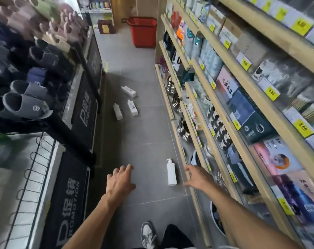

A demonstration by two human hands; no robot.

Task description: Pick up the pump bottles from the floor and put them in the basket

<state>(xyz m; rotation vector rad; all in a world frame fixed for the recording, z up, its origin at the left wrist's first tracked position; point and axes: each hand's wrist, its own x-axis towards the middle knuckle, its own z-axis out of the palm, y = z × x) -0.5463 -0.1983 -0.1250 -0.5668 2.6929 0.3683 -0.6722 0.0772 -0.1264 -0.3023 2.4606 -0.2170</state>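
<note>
Between your two hands, a white plastic pump bottle (171, 173) lies on the grey tiled floor (149, 126).
Your left hand (119, 178) and right hand (197, 177) hover spread, empty; three more white bottles (124, 103) lie farther off, red plastic basket (143, 31) far.

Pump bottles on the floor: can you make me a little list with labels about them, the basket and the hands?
bottles on floor: four
nearest bottle: lying between the hands
far bottles: three lying together
basket: red, far end of aisle
left hand: open, empty
right hand: open, empty, beside the shelf edge
</note>
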